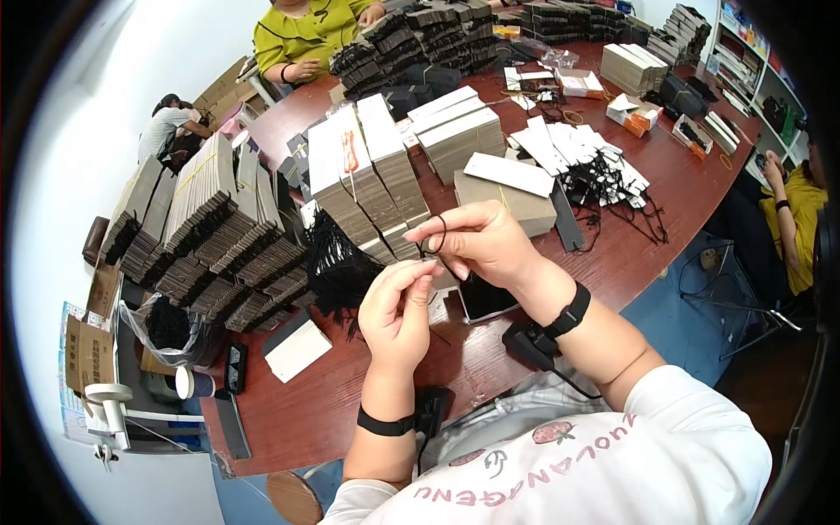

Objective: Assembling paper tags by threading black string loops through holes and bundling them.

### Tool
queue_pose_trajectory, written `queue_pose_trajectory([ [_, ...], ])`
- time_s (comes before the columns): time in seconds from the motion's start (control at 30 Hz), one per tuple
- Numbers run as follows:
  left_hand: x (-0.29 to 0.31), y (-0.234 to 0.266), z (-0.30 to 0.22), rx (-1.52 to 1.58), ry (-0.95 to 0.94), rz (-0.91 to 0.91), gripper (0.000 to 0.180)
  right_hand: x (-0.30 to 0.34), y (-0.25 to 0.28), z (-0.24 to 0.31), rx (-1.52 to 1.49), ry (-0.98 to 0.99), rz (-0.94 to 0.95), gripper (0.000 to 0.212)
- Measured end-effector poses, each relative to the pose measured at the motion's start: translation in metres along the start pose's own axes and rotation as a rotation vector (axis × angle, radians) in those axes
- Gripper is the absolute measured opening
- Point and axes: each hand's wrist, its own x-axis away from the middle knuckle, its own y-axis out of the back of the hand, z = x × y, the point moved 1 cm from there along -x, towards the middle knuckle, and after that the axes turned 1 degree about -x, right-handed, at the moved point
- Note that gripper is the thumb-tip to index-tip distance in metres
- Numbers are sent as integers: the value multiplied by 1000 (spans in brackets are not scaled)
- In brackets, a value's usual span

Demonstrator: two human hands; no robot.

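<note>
A thin black cord (444,229) curves in a small loop at the fingertips of my right hand (490,245), which pinches it. Just below and to the left, my left hand (398,311) is closed, thumb against forefinger; what lies in that pinch is too small to make out. Both hands are held close together above the near part of the table. A thick bunch of black cords (337,262) hangs beside a tall block of stacked white-topped cards (337,153), beyond my left hand. Partly hidden under my right hand is a dark-screened phone (484,299).
Stacks of grey-brown cards with black cords (210,210) crowd the left side of the red-brown table (367,385). White tags with tangled black cords (577,162) lie at right. A white card (297,350) and a paper cup (194,382) are near left. Other people sit around.
</note>
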Motion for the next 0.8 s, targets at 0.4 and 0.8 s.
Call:
queue_pose_trajectory([
  [0.4,-5,10,1,-197,-196,37,15,-1,-7,2,383,125,149,28],
  [0.8,6,-14,20,-42,249,199,36,0,-12,5,625,360,64,39],
])
